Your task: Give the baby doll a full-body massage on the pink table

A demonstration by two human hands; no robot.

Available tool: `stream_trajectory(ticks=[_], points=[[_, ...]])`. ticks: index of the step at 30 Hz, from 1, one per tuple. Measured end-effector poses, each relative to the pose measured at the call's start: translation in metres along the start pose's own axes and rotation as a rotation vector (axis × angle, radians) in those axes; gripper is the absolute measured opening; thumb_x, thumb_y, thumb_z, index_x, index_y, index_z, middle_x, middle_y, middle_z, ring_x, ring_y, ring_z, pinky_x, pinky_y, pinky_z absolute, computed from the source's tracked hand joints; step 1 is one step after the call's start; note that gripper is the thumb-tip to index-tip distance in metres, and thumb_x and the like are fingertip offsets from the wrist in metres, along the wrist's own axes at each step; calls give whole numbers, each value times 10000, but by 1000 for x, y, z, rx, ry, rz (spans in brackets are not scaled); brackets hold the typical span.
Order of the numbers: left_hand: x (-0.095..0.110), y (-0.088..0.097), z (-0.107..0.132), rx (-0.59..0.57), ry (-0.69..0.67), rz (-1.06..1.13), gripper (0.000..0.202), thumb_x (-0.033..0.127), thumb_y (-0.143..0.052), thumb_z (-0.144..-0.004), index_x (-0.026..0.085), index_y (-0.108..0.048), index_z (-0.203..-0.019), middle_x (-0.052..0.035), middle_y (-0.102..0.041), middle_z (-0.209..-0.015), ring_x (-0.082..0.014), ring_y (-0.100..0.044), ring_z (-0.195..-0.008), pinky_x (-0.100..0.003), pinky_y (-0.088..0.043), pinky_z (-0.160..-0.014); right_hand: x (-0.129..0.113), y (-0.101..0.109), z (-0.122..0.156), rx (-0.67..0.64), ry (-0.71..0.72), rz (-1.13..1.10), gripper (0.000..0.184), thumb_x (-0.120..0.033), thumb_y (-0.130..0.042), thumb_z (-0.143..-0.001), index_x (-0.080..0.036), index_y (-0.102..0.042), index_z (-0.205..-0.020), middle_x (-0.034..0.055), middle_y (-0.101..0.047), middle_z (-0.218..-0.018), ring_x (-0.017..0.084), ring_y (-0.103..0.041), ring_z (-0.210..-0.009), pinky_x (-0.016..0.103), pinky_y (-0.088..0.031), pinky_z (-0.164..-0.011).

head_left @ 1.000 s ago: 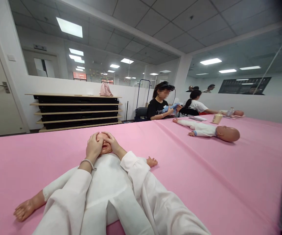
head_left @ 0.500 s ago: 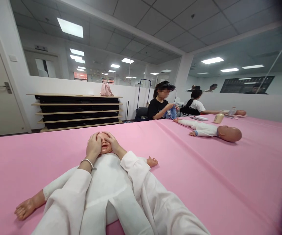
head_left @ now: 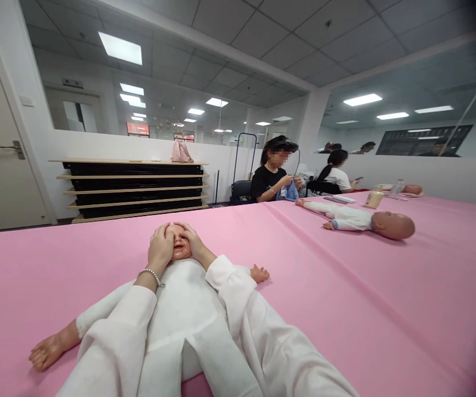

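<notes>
Pink tablecloth (head_left: 345, 314), doll's face (head_left: 180, 251) under fingers (head_left: 159, 236)

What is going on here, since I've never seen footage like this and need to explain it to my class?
This picture comes from one camera worn on a person's head, looking forward and down, so the arms in white sleeves are that person's own. Their left hand, wearing a beaded bracelet, and their right hand both rest over the face of a baby doll in white clothes, lying on a pink-covered table. Farther along lie a second doll and a bottle. Beyond them, a seated person wearing a headset handles blue cloth.
</notes>
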State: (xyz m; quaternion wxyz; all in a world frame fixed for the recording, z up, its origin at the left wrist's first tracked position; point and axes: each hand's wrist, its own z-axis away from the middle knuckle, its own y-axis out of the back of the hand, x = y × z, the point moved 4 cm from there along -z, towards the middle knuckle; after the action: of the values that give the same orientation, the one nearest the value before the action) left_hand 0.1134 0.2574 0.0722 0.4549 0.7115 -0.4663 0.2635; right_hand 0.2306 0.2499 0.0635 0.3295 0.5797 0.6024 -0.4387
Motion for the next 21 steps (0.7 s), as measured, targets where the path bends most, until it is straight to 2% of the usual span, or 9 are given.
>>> stream_trajectory(ticks=[4, 11, 15, 18, 21], points=[[-2, -1, -1, 3, 16, 10, 448, 280, -321, -860, 163, -548, -1228, -98, -539, -1294, -229, -467, -1224, -369, -354, -1059, 2, 1, -2, 13, 15, 33, 350, -149, -433, -686, -200, -638, -964, 9, -607, -1120, 157, -489, -1139, 297, -308, -1058], [-1, 0, 1, 9, -36, -22, 461, 340, -417, -833, 155, -534, -1240, -114, -543, -1283, -248, -492, -1193, -372, -375, -1037, 1, -1, 1, -12, -3, -32, 292, -236, -563, -703, -211, -642, -984, 25, -596, -1150, 169, -500, -1133, 313, -329, -1038], [1, 0, 1, -7, -14, -16, 456, 324, -439, -827, 151, -535, -1238, -117, -543, -1279, -250, -493, -1190, -374, -385, -1025, 3, 2, -2, -3, 5, -8, 314, -216, -514, -702, -196, -640, -988, 30, -597, -1157, 170, -489, -1151, 312, -315, -1052], [3, 1, 1, -18, -4, -5, 452, 310, -450, -835, 124, -536, -1239, -134, -538, -1279, -262, -487, -1189, -387, -370, -1034, 4, 4, -4, 13, 20, 33, 334, -185, -469, -687, -188, -645, -971, 31, -607, -1148, 165, -488, -1153, 303, -302, -1062], [7, 3, 2, -19, -13, 12, 448, 278, -456, -843, 88, -527, -1242, -156, -528, -1287, -266, -473, -1201, -380, -353, -1043, 3, 2, -4, 0, 9, -14, 317, -225, -510, -687, -189, -644, -972, 42, -603, -1156, 178, -506, -1133, 316, -338, -1038]])
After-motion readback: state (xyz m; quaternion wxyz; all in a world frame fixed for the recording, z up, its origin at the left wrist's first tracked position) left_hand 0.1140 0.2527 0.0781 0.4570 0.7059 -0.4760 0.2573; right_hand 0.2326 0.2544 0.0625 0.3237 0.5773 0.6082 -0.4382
